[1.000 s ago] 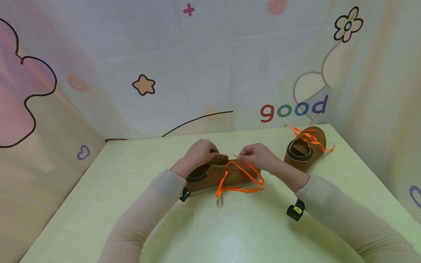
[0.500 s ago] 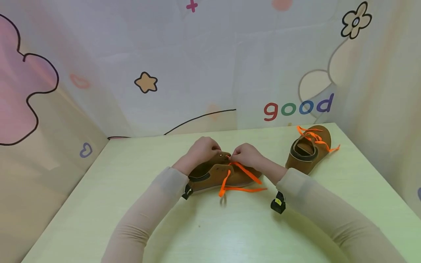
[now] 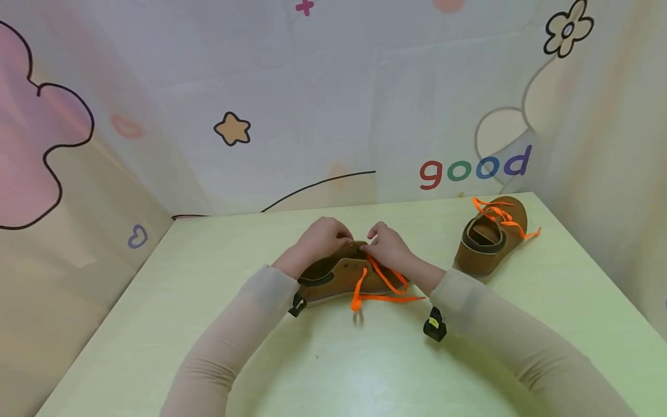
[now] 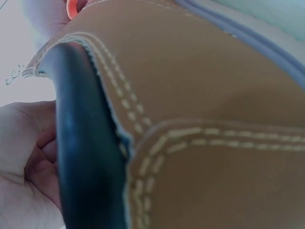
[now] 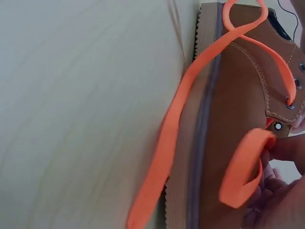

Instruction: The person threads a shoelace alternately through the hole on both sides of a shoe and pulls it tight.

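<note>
A brown leather shoe (image 3: pixel 333 288) with a dark padded collar (image 4: pixel 86 129) lies on the table, its toe toward the right. My left hand (image 3: pixel 324 240) grips the far eyelet flap (image 3: pixel 355 245) from behind, near its upper edge. Right beside it, my right hand (image 3: pixel 388 248) pinches an orange shoelace (image 5: pixel 245 167) close to that flap's front eyelets, with the index finger lifted. The lace's other end (image 5: pixel 176 114) comes out of a near-flap eyelet and trails over the sole's edge onto the table. The right fingertips are partly hidden behind the loop of lace.
A second brown shoe (image 3: pixel 482 255), with orange laces (image 3: pixel 502 217) across its front, stands at the table's right rear. A printed curtain (image 3: pixel 312 104) rises behind the table (image 3: pixel 250 370). Both wrists wear a small black camera (image 3: pixel 435 325).
My right hand has moved left from above the toe to the far flap, bringing the lace along, and its index finger has lifted. The left hand keeps its grip on the flap.
</note>
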The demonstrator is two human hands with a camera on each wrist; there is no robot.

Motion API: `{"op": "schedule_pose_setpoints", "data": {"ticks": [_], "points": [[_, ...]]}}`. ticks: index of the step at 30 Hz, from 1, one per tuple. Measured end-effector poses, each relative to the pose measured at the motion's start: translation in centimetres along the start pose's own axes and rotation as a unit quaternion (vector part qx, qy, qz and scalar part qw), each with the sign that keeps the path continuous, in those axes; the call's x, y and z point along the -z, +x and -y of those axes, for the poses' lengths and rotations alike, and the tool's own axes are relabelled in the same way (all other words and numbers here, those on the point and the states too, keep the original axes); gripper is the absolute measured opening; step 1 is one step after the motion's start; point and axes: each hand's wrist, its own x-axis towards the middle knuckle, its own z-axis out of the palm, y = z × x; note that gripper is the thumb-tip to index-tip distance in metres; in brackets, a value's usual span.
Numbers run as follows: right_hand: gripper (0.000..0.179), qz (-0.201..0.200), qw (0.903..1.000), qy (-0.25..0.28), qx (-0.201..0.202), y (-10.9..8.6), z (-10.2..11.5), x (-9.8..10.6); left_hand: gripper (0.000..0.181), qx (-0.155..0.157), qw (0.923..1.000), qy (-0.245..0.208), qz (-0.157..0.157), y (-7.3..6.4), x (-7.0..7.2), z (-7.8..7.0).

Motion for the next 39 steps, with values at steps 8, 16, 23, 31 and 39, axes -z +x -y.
{"op": "schedule_pose_setpoints", "data": {"ticks": [8, 16, 23, 31, 39], "points": [[0.030, 0.077, 0.9956, 0.034, 0.041, 0.4, -0.9, 0.7, 0.019, -0.004, 0.9999, 0.003, 0.014, -0.8, 0.2, -0.2], [0.034, 0.101, 0.9881, 0.114, 0.021, 1.1, -2.2, 1.2, 0.021, -0.037, 0.9989, 0.027, -0.003, -1.1, 0.3, 0.1], [0.035, 0.120, 0.9860, 0.115, 0.008, 1.8, -2.1, 1.9, 0.022, -0.049, 0.9979, 0.040, -0.008, -1.2, 0.3, 0.3], [0.036, 0.065, 0.9871, 0.145, -0.017, 2.2, -0.5, 3.8, 0.021, -0.064, 0.9969, 0.045, -0.012, -1.2, 0.1, 0.2], [0.027, -0.046, 0.9676, 0.246, -0.032, 2.9, 6.2, 11.8, 0.021, -0.045, 0.9980, 0.037, -0.024, -1.4, -0.4, 0.4]]}}
